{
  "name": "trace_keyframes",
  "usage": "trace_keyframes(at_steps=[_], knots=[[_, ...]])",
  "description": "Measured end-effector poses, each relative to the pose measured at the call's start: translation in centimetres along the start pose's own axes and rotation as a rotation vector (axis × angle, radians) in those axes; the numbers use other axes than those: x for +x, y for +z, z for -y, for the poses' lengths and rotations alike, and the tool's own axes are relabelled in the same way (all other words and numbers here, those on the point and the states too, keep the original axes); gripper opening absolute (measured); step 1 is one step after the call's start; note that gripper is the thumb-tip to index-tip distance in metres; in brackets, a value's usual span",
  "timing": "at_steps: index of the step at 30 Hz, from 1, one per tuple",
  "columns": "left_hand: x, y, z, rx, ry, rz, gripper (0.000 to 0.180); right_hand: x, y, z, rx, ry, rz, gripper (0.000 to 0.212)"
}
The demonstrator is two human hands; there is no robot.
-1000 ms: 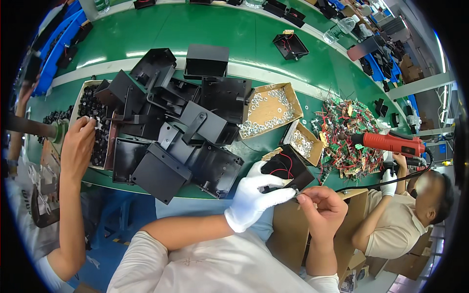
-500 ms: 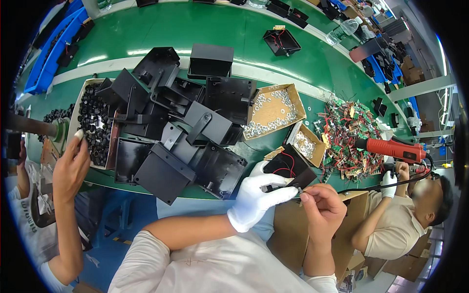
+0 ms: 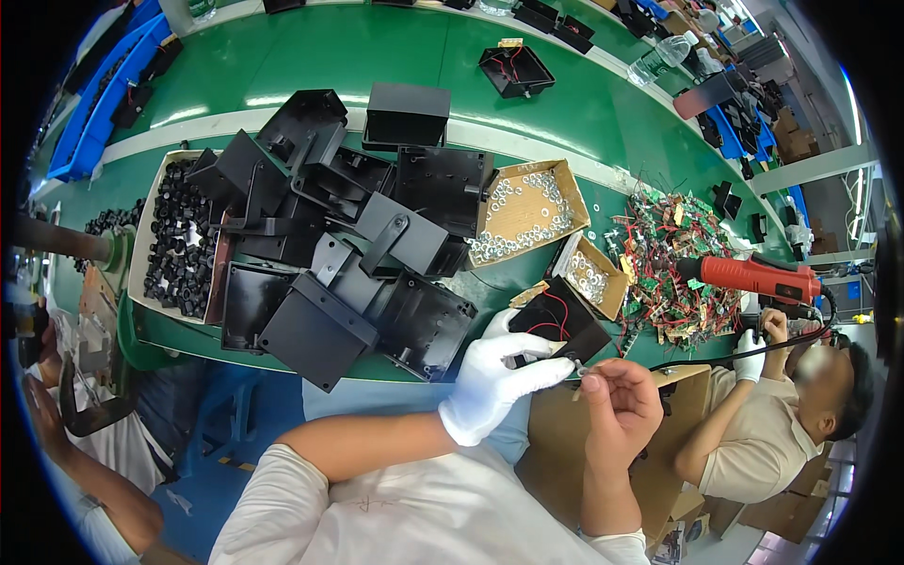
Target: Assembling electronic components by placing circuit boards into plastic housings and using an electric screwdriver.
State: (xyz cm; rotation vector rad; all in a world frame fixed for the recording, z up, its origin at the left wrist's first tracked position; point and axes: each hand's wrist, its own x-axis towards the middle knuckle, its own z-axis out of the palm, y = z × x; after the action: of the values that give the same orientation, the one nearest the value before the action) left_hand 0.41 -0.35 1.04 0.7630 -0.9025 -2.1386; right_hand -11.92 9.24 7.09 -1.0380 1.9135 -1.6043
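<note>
My left hand (image 3: 490, 381), in a white glove, grips a black plastic housing (image 3: 589, 331) at the table's near edge. Red wires run inside this housing, and a small tan circuit board (image 3: 529, 295) sticks out at its upper left corner. My bare right hand (image 3: 623, 405) is closed in a pinch beside the housing's lower corner. Thumb and forefinger have hold of a tiny light-coloured part, too small to name, close to the gloved fingertips.
Black housings (image 3: 315, 330) are heaped to the left, beside a tray (image 3: 143, 226) of black caps. Cardboard trays of metal nuts (image 3: 532, 209) and washers (image 3: 617, 297) lie ahead. Rightward are wired circuit boards (image 3: 673, 273), a red power screwdriver (image 3: 758, 281) and a co-worker (image 3: 763, 424).
My right hand has shifted slightly while the left keeps its grip. At left, a co-worker's hand has withdrawn from the cap tray. A wired housing on the far green surface has moved left.
</note>
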Motion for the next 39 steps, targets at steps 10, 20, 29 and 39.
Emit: trace_keyframes(at_steps=[10, 20, 29, 39], knots=[[0.1, 0.0, -0.1, 0.02, 0.011, 0.002, 0.02, 0.0, 0.4, -0.5, 0.167, 0.05, -0.015, 0.021], [0.0, -0.1, -0.3, -0.004, -0.027, 0.017, 0.02, 0.0, 0.3, -2.2, 0.05, -0.063, 0.014, 0.021], [0.0, 0.1, -0.4, 0.032, -0.014, 0.025, 0.02, 0.0, 0.0, -2.4, -0.102, -0.195, 0.061, 0.021], [0.1, 0.0, -0.2, -0.05, -0.088, -0.01, 0.02, 0.2, 0.8, -1.8, 0.119, -0.128, -0.002, 0.023]])
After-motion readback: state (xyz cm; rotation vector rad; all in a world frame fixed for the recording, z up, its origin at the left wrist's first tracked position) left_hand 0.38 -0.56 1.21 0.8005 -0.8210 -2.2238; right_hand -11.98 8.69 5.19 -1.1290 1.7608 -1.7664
